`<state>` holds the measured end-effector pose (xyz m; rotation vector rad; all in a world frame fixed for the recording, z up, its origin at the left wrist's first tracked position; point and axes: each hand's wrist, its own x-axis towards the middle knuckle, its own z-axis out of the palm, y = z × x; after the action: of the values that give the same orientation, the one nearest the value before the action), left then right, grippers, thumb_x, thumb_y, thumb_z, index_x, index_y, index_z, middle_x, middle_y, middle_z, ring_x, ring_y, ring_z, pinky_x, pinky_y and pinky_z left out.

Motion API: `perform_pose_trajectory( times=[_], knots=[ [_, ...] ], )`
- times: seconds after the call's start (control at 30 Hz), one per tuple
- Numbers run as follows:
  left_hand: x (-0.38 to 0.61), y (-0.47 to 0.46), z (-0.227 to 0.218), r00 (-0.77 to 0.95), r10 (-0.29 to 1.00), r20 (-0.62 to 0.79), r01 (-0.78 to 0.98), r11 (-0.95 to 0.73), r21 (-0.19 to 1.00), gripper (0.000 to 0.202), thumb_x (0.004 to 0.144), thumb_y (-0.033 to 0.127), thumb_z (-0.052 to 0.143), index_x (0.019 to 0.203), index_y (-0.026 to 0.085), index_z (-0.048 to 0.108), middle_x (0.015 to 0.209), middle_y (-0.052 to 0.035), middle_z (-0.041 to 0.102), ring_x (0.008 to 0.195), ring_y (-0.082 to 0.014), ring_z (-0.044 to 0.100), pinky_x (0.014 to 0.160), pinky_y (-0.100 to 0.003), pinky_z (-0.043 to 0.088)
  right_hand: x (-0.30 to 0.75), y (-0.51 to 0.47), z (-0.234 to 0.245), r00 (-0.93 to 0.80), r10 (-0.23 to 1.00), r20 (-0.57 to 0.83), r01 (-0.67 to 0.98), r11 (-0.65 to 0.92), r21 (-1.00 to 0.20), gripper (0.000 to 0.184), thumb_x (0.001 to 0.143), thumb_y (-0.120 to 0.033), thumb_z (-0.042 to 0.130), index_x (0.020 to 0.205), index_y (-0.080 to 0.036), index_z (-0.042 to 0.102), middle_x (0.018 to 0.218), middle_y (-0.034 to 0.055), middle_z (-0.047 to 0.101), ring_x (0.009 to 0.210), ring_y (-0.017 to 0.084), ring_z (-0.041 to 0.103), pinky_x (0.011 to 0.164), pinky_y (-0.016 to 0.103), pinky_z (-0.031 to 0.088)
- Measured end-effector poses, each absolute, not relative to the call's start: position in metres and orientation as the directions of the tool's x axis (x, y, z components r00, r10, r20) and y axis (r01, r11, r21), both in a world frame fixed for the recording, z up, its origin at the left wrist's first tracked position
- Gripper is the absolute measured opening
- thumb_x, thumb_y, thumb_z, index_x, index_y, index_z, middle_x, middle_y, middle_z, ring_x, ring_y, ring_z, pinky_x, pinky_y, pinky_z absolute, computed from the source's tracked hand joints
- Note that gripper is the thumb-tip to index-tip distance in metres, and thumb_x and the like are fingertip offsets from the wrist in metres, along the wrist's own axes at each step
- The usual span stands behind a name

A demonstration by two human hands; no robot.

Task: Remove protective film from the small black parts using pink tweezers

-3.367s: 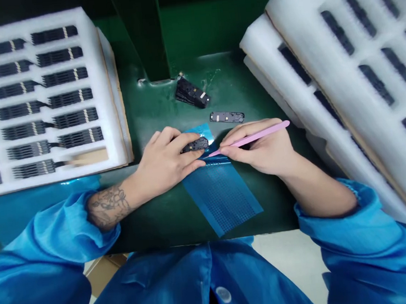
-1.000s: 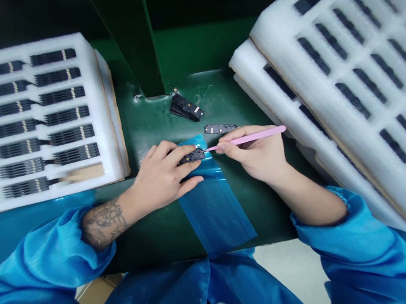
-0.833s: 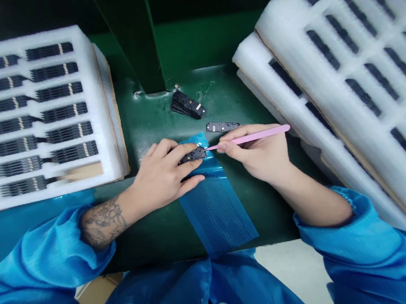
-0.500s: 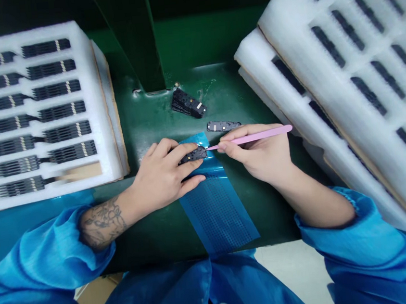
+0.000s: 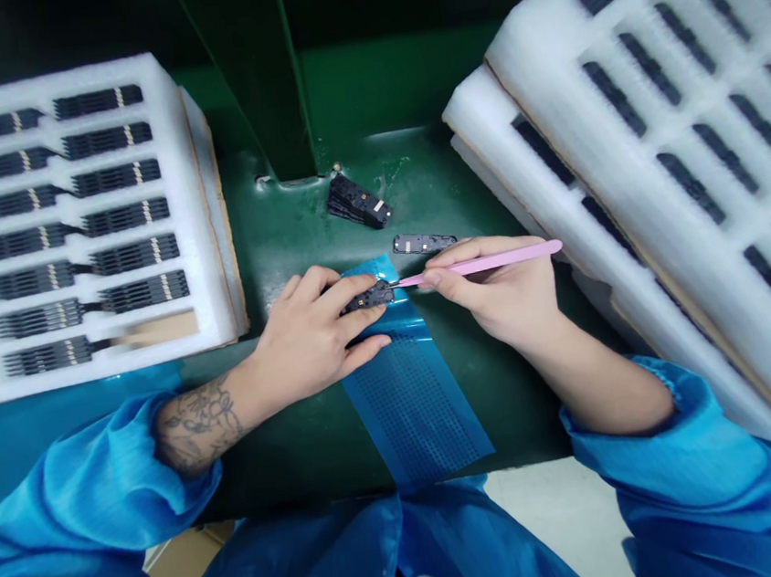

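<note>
My left hand [image 5: 314, 333] pinches a small black flat part [image 5: 371, 297] and holds it down on the upper end of a blue film sheet [image 5: 416, 395] covered with rows of tiny dark pieces. My right hand [image 5: 496, 295] grips pink tweezers [image 5: 486, 264] like a pen. Their tip touches the right end of the black part.
A loose black part [image 5: 424, 242] and a small pile of the same parts [image 5: 357, 203] lie on the green bench behind my hands. A white foam tray [image 5: 186, 163] with filled slots sits left. Stacked foam trays [image 5: 620, 163] lean at the right. A green post [image 5: 266, 71] rises behind.
Since 3.4 s ago the tweezers' tip rose from the blue sheet to the end of the black part. Over the last second both hands have stayed nearly still.
</note>
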<state>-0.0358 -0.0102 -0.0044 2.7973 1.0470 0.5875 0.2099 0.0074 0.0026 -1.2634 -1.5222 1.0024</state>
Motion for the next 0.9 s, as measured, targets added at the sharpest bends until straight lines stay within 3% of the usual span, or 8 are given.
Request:
perform_pose_trajectory(
  times=[0.1,0.17,0.3,0.4,0.5,0.63,0.9],
  knots=[
    [-0.036,-0.01,-0.005,0.696,0.647,0.311,0.61,-0.761,0.221,0.035,0.092,0.048,0.067,0.114,0.022,0.073,0.128,-0.0073,0.067,0.101,-0.0264,0.055,0.082,-0.043,0.052,0.212,0.005,0.0,-0.081,0.964,0.255,0.251,0.267,-0.93,0.014,0.091,-0.038,0.071,0.096,-0.027,0.079,0.078,0.0028,0.078,0.068,0.02,0.073,0.067,0.037,0.062],
    [-0.036,-0.01,-0.005,0.698,0.645,0.309,0.608,-0.763,0.22,0.035,0.092,0.048,0.067,0.115,0.022,0.073,0.129,-0.0071,0.067,0.102,-0.0266,0.055,0.082,-0.043,0.053,0.211,0.005,-0.003,-0.196,0.902,0.384,0.305,0.428,-0.851,0.016,0.095,-0.036,0.066,0.106,-0.03,0.077,0.088,0.0027,0.08,0.076,0.02,0.075,0.074,0.038,0.063],
    [-0.036,-0.009,-0.004,0.699,0.652,0.292,0.612,-0.758,0.226,0.032,0.091,0.047,0.068,0.111,0.022,0.075,0.128,-0.0078,0.067,0.102,-0.0265,0.055,0.085,-0.043,0.052,0.205,0.005,-0.014,-0.528,0.715,0.458,0.403,0.686,-0.605,0.011,0.092,-0.029,0.07,0.102,-0.029,0.075,0.112,0.0042,0.078,0.096,0.023,0.075,0.084,0.041,0.062],
    [-0.037,-0.009,-0.005,0.7,0.649,0.297,0.611,-0.76,0.223,0.031,0.091,0.045,0.069,0.113,0.024,0.074,0.127,-0.0072,0.067,0.101,-0.0261,0.055,0.084,-0.042,0.052,0.203,0.006,-0.018,-0.582,0.638,0.505,0.41,0.766,-0.495,0.009,0.094,-0.022,0.065,0.099,-0.026,0.072,0.108,0.0061,0.078,0.091,0.022,0.073,0.078,0.04,0.06],
    [-0.037,-0.008,-0.005,0.699,0.645,0.309,0.606,-0.764,0.223,0.031,0.091,0.044,0.07,0.114,0.024,0.074,0.128,-0.007,0.067,0.102,-0.0263,0.055,0.084,-0.042,0.053,0.208,0.007,-0.013,-0.571,0.628,0.529,0.414,0.777,-0.475,0.008,0.093,-0.019,0.064,0.096,-0.024,0.07,0.104,0.0067,0.078,0.088,0.021,0.071,0.076,0.037,0.059],
    [-0.037,-0.008,-0.004,0.697,0.653,0.295,0.615,-0.757,0.221,0.031,0.09,0.044,0.071,0.113,0.023,0.075,0.128,-0.0091,0.067,0.102,-0.027,0.056,0.083,-0.043,0.053,0.227,0.012,0.004,-0.511,0.711,0.483,0.498,0.703,-0.508,0.006,0.091,-0.02,0.066,0.091,-0.025,0.069,0.102,0.0057,0.077,0.088,0.021,0.07,0.08,0.038,0.059],
    [-0.037,-0.007,-0.003,0.7,0.656,0.282,0.618,-0.754,0.22,0.031,0.091,0.043,0.071,0.114,0.023,0.075,0.13,-0.0092,0.066,0.103,-0.0265,0.057,0.084,-0.043,0.052,0.25,0.027,0.009,-0.465,0.804,0.372,0.716,0.588,-0.376,0.012,0.092,-0.018,0.061,0.1,-0.021,0.071,0.104,0.0103,0.077,0.094,0.027,0.07,0.084,0.044,0.058]
  ],
)
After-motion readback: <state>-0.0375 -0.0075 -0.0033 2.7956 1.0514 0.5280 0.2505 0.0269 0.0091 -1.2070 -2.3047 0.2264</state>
